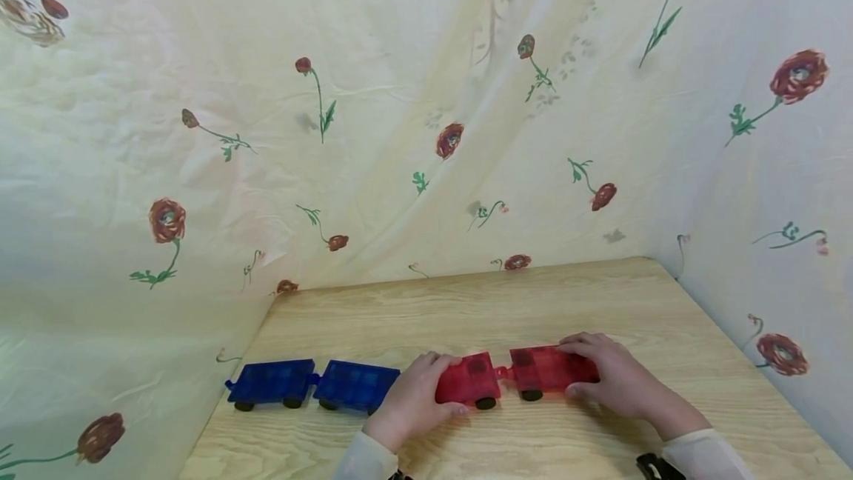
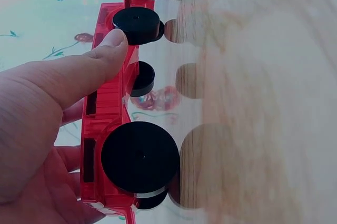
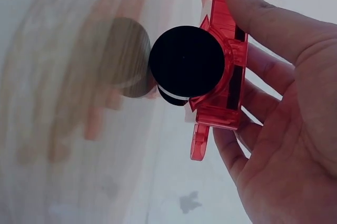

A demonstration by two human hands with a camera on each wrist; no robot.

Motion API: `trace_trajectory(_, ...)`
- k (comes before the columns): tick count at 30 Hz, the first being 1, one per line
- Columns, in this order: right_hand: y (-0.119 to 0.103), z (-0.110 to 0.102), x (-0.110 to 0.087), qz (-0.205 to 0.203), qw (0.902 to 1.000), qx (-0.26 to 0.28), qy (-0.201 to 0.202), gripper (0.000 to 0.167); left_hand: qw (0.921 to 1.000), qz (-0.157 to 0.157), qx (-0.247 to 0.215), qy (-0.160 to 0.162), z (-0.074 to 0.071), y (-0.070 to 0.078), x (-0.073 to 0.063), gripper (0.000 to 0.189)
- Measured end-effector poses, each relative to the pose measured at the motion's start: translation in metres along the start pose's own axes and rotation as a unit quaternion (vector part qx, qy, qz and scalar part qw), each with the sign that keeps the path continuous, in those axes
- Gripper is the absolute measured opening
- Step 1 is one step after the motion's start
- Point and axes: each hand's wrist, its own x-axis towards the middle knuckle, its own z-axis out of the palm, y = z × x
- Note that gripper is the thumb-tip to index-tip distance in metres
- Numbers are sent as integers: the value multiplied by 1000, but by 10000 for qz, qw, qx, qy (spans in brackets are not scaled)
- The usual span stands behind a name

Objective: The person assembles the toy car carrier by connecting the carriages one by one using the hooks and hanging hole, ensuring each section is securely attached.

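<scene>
Two translucent red toy train cars with black wheels stand end to end on the wooden table in the head view. My left hand [image 1: 420,395] grips the left red car [image 1: 474,375], thumb on its near side and fingers over the far side. The right red car [image 1: 549,370] is held by my right hand [image 1: 616,376] near its right end. Between them a small red coupling [image 1: 503,372] bridges the gap; whether it is hooked, I cannot tell. In the right wrist view a red coupling tab [image 3: 199,142] juts from the end of the car that hand holds.
Left of my left hand stand two blue toy train cars [image 1: 275,382] in a line, a blue coupling [image 1: 315,378] between them. The wooden table [image 1: 466,310] meets flower-printed cloth [image 1: 373,132] at the back and sides. A black strap [image 1: 656,467] shows at my right wrist.
</scene>
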Motion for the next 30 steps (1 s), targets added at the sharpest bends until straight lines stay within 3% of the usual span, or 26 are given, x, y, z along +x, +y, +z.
trace_trajectory(11, 3, 2, 3, 60, 10000, 40, 25, 59, 9997, 110, 195, -70, -1, 3, 2, 75)
trace_trajectory(21, 5, -3, 0, 93, 9999, -10, 74, 59, 9998, -65, -161, -76, 1, -1, 3, 75)
trace_trajectory(30, 0, 1, 2, -91, 9999, 80, 15, 57, 9999, -27, -113, -11, 2, -1, 4, 77)
